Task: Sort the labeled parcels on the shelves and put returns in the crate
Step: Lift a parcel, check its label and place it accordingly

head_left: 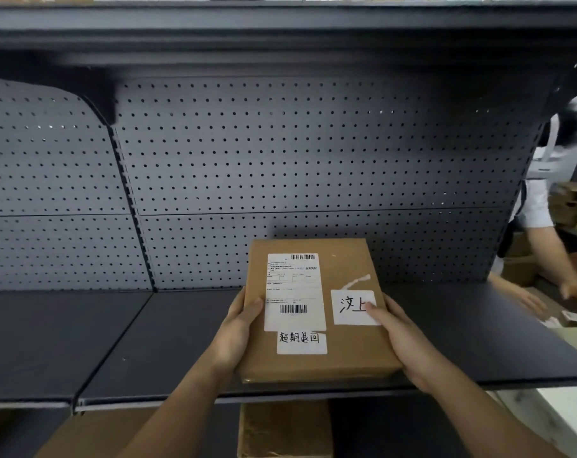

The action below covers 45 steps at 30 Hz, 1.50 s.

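Observation:
A flat brown cardboard parcel (346,345) lies at the front of a dark grey shelf (148,338). It carries a printed shipping label with barcodes, a white sticker with handwritten characters at its right, and a second handwritten sticker below the label. My left hand (237,328) grips the parcel's left edge, thumb on top. My right hand (399,332) grips the right edge, its thumb lying on the right sticker.
A perforated grey back panel (280,166) rises behind the shelf, under an upper shelf (280,38). Another cardboard box (283,428) sits on the level below. At the right another person (544,206) reaches over boxes beyond the shelf end.

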{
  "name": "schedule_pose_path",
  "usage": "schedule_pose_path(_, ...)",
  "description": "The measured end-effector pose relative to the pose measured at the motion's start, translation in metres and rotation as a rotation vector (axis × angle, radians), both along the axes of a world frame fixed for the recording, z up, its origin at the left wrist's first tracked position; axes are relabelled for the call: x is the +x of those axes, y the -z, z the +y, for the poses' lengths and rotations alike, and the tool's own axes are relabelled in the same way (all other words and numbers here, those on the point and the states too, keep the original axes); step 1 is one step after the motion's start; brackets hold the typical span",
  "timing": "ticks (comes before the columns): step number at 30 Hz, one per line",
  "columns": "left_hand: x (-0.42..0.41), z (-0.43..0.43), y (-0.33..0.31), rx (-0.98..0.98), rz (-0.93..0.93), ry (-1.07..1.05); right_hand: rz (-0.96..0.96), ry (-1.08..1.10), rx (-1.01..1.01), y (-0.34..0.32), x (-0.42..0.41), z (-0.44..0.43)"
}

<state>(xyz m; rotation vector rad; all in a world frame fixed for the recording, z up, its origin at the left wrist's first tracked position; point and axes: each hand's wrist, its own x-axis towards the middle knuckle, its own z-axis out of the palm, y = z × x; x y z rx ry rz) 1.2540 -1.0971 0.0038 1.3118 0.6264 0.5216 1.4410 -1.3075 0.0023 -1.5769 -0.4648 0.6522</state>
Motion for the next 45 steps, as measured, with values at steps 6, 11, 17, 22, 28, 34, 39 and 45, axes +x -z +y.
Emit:
schedule_pose_path(6,-0.009,-0.008,-0.018,0.012,-0.09,0.062,0.062,0.006,0.117,-0.015,-0.01,-0.004)
schedule_pose_path(11,-0.03,-0.021,-0.051,0.097,-0.218,0.084,0.053,0.021,0.278,-0.043,-0.027,-0.018)
schedule_pose_path(17,-0.06,-0.03,-0.075,0.187,-0.354,0.098,0.023,0.001,0.437,-0.068,-0.055,-0.031)
schedule_pose_path(22,-0.07,-0.03,-0.087,0.261,-0.395,0.08,0.008,-0.005,0.537,-0.075,-0.075,-0.038)
schedule_pose_path(28,-0.089,-0.05,-0.084,0.198,-0.44,0.091,-0.004,-0.022,0.556,-0.078,-0.084,-0.046)
schedule_pose_path(34,-0.093,-0.054,-0.086,0.186,-0.44,0.083,-0.038,-0.045,0.555,-0.082,-0.09,-0.053)
schedule_pose_path(39,-0.094,-0.061,-0.086,0.172,-0.43,0.078,-0.035,-0.035,0.55,-0.082,-0.093,-0.059)
schedule_pose_path(45,-0.092,-0.07,-0.079,0.154,-0.439,0.069,-0.013,-0.032,0.552,-0.08,-0.091,-0.071)
